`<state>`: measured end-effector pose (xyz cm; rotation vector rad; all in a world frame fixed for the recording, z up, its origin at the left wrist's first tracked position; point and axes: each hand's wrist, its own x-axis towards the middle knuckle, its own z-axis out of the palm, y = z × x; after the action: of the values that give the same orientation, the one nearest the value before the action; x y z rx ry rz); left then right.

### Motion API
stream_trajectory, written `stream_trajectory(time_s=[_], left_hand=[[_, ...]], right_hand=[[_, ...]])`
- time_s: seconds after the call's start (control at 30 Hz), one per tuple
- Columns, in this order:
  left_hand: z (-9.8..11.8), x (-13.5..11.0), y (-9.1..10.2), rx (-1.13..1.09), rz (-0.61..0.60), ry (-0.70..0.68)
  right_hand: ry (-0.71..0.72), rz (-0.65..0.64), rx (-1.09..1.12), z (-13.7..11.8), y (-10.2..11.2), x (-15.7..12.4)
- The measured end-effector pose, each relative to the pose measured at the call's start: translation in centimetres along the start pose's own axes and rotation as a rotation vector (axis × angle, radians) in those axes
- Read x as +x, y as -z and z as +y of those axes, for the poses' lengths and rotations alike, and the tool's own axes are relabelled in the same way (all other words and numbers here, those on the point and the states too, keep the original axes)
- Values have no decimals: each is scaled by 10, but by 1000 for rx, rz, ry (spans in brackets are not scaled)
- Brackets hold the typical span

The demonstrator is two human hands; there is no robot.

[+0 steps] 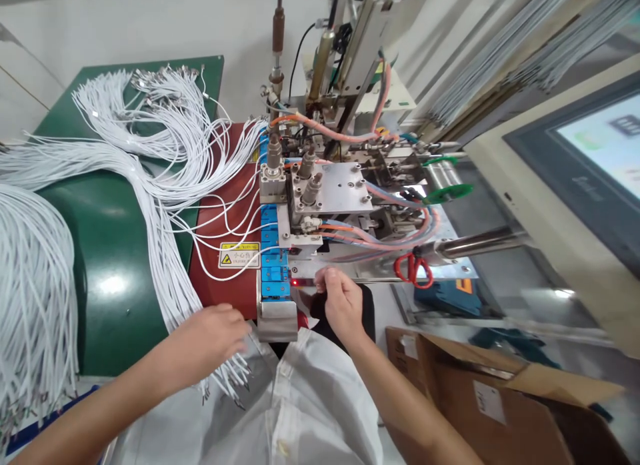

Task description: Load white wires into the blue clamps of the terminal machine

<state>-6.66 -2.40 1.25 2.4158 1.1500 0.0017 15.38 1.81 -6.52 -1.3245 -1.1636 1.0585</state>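
Note:
My left hand lies over the lower end of a bundle of white cables, its fingers curled and slightly blurred. The cable ends come out below it, over my lap. Its palm side is hidden, so I cannot tell whether a cable is in it. My right hand is closed in a pinch just right of the blue clamp row on the machine. Anything between those fingertips is too small or hidden to make out. Several single white cables run from the bundle into the blue clamps.
The machine rises ahead, with a solder wire spool and red-handled scissors. A screen juts in from the right above a cardboard box. More white cables hang over the green table at left.

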Motion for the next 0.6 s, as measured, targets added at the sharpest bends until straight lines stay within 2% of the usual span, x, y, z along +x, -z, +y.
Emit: stream_trajectory(time_s=[0.07,0.1,0.13,0.2,0.27,0.37,0.43,0.6], left_hand=[[8,-6,1,106,-165,-7],[10,-6,1,150,-209,-14],[11,-5,1,164,-203,-6],[9,0,0,87,-121,-20],[5,8,-1,-74,29,-3],[2,21,-3,-269,297,148],[4,31,-6,-327,420,210],[14,48,-15,-342,544,158]], right_hand=[[-3,-4,23,-2,1,-1],[-3,-11,28,-3,1,-2],[-6,-20,27,-4,1,-3],[-7,-37,19,-7,1,-5],[18,-65,11,-10,0,-9],[101,-144,24,-19,-2,-17],[159,-191,22,-26,-5,-21],[229,-134,-71,-43,-11,-16]])
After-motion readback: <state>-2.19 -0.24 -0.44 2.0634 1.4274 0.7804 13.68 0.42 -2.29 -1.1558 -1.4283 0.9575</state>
